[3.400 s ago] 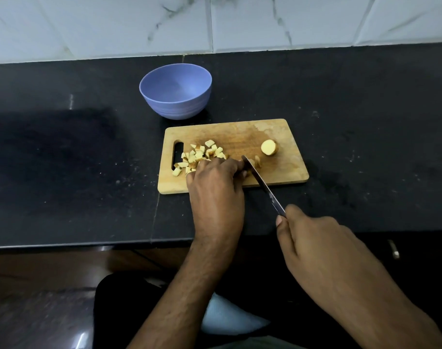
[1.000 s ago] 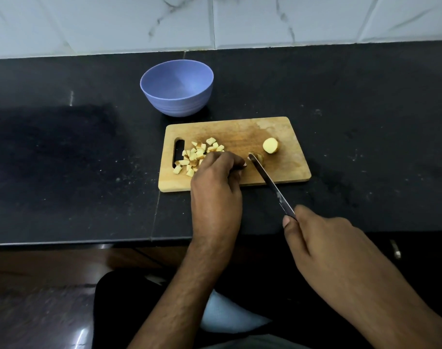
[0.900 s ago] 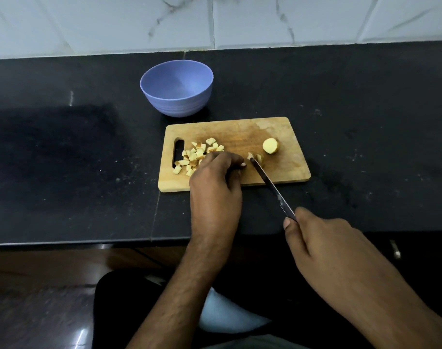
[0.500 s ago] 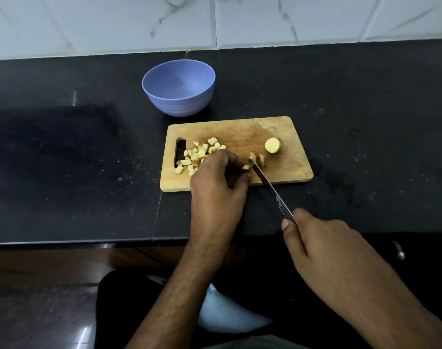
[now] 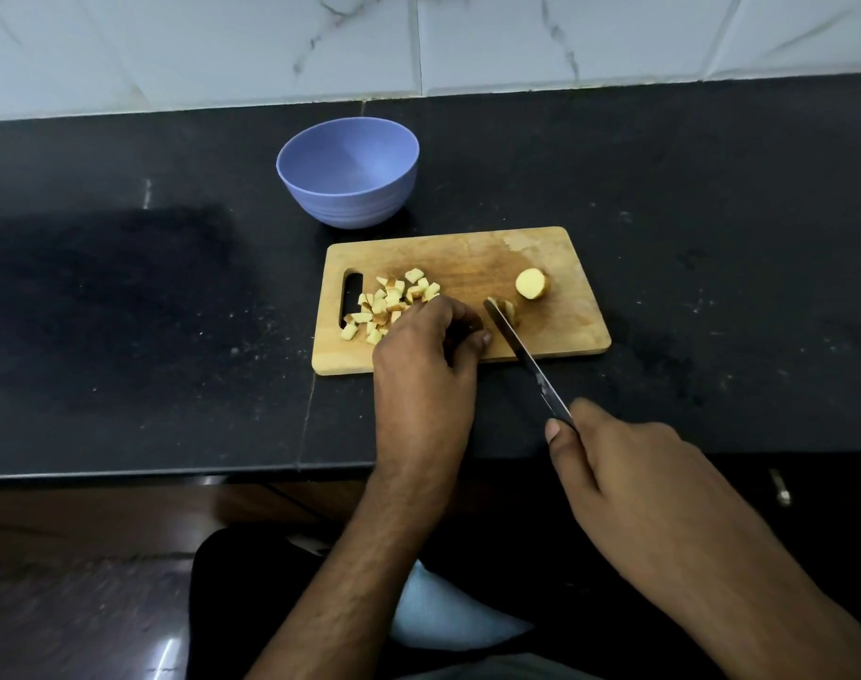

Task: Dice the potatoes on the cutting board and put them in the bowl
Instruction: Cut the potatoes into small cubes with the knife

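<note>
Right hand (image 5: pixel 634 488) grips the knife (image 5: pixel 526 358), tip by a potato slice (image 5: pixel 509 309) on the cutting board (image 5: pixel 580 331); left hand (image 5: pixel 423 355) curls beside the diced pieces (image 5: pixel 391 301), its hold hidden.

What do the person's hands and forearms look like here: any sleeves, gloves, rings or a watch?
Both the left hand and the right hand are bare, with no gloves, and no rings or watch in view. Both forearms are uncovered as far as the frame shows, with visible hair on the left forearm. No sleeve edge is in view.
</note>
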`<state>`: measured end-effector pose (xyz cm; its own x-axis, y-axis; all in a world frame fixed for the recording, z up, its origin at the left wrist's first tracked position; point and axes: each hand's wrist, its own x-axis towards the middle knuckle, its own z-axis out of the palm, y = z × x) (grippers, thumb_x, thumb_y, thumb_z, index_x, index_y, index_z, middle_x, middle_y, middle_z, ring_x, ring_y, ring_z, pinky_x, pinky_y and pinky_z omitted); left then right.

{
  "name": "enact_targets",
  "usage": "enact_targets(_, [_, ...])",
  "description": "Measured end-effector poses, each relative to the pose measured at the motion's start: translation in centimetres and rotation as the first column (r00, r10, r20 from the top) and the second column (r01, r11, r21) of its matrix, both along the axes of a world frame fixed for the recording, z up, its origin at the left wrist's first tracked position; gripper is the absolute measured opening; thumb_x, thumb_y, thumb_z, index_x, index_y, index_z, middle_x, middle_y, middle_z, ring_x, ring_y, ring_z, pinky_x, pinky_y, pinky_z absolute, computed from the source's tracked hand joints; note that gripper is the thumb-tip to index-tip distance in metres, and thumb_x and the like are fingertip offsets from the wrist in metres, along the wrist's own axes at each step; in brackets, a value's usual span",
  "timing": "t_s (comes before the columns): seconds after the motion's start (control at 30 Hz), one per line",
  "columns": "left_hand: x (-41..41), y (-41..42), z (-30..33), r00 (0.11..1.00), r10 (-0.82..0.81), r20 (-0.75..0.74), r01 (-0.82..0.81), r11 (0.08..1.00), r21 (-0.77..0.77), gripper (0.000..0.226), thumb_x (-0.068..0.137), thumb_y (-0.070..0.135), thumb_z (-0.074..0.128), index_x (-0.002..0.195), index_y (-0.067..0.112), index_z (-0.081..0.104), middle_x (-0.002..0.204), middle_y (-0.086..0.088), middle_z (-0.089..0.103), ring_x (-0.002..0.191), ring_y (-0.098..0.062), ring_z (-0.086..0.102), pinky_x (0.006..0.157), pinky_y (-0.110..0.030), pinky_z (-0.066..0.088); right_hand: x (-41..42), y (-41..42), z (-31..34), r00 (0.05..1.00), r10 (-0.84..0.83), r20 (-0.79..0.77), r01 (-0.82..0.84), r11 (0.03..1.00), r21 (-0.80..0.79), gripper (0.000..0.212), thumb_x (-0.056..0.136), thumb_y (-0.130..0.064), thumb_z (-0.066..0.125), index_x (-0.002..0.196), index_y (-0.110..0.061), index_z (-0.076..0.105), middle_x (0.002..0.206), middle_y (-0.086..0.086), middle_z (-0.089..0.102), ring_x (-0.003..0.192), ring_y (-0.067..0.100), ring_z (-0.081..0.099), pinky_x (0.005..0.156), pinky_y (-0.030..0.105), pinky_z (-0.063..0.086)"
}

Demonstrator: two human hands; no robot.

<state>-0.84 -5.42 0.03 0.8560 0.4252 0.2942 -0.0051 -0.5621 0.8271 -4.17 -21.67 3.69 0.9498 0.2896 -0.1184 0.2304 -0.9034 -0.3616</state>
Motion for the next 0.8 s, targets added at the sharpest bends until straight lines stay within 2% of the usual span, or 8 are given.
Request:
enact_targets(0.13, [0.14, -0.10, -0.02, 1.000, -0.004, -0.015, 0.004, 1.000, 0.026, 0.013, 0.084, 0.025, 0.081, 0.094, 0.024, 0.073, 0.090, 0.012, 0.067, 0.087, -0.006, 0.064, 0.079, -0.032, 0.057, 0.05, -0.04, -0.03, 1.000, 0.005, 0.006, -0.005, 1.000, 0.012, 0.032, 0.103, -0.052, 0.023, 0.082, -0.031, 0.036, 0.067, -0.005, 0.055, 0.057, 0.007, 0.054, 0.053, 0.022, 0.040])
enact_targets(0.23, [0.02, 0.05, -0.05, 0.999, -0.029, -0.027, 0.031, 0.998, 0.046, 0.018, 0.084, 0.028, 0.080, 0.100, 0.023, 0.074, 0.094, 0.012, 0.068, 0.089, -0.004, 0.064, 0.079, -0.030, 0.058, 0.17, -0.26, -0.13, 1.000, 0.002, 0.011, -0.002, 1.000, 0.015, 0.031, 0.102, -0.051, 0.023, 0.083, -0.031, 0.037, 0.065, -0.006, 0.054, 0.054, 0.006, 0.052, 0.051, 0.021, 0.037])
enact_targets(0.37, [-0.40, 0.37, -0.13, 0.999, -0.035, -0.002, 0.035, 0.999, 0.023, 0.016, 0.088, 0.020, 0.076, 0.104, 0.023, 0.073, 0.095, 0.014, 0.070, 0.091, 0.000, 0.066, 0.081, -0.026, 0.058, 0.14, -0.51, 0.00, 1.000, 0.014, 0.016, -0.014, 1.000, 0.022, 0.033, 0.101, -0.052, 0.021, 0.086, -0.031, 0.040, 0.065, -0.006, 0.055, 0.054, 0.007, 0.053, 0.051, 0.021, 0.038])
enact_targets(0.47, [-0.30, 0.32, -0.14, 1.000, -0.024, -0.004, 0.024, 1.000, 0.003, 0.016, 0.089, 0.018, 0.075, 0.104, 0.023, 0.070, 0.091, 0.015, 0.069, 0.086, 0.001, 0.065, 0.076, -0.019, 0.055, 0.15, -0.58, 0.04, 1.000, 0.010, 0.017, -0.011, 1.000, 0.021, 0.032, 0.102, -0.052, 0.021, 0.085, -0.031, 0.039, 0.065, -0.006, 0.055, 0.053, 0.007, 0.053, 0.051, 0.020, 0.037])
enact_targets(0.6, [-0.13, 0.06, -0.05, 0.999, -0.021, -0.043, 0.022, 1.000, 0.017, 0.028, 0.089, 0.021, 0.075, 0.113, 0.025, 0.062, 0.085, 0.014, 0.066, 0.080, 0.000, 0.062, 0.068, -0.011, 0.047, 0.25, -0.38, -0.24, 1.000, 0.014, 0.002, -0.014, 1.000, 0.015, 0.031, 0.102, -0.053, 0.021, 0.084, -0.032, 0.037, 0.066, -0.006, 0.055, 0.055, 0.006, 0.054, 0.052, 0.020, 0.039])
enact_targets(0.73, [-0.11, 0.30, 0.02, 0.996, -0.077, -0.039, 0.079, 0.996, 0.041, 0.038, 0.087, 0.021, 0.076, 0.123, 0.025, 0.063, 0.083, 0.015, 0.066, 0.080, -0.002, 0.063, 0.073, -0.014, 0.048, 0.12, -0.37, -0.25, 1.000, 0.015, -0.004, -0.015, 1.000, 0.010, 0.030, 0.102, -0.053, 0.021, 0.085, -0.033, 0.037, 0.066, -0.006, 0.056, 0.054, 0.006, 0.054, 0.051, 0.018, 0.038])
enact_targets(0.8, [0.02, 0.36, 0.05, 0.994, -0.100, -0.042, 0.103, 0.991, 0.085, 0.036, 0.088, 0.021, 0.074, 0.123, 0.025, 0.065, 0.087, 0.015, 0.066, 0.084, -0.003, 0.062, 0.079, -0.022, 0.052, 0.13, -0.46, -0.14, 1.000, 0.010, -0.007, -0.010, 1.000, 0.012, 0.030, 0.102, -0.053, 0.022, 0.084, -0.033, 0.036, 0.064, -0.006, 0.055, 0.052, 0.006, 0.054, 0.049, 0.017, 0.036])
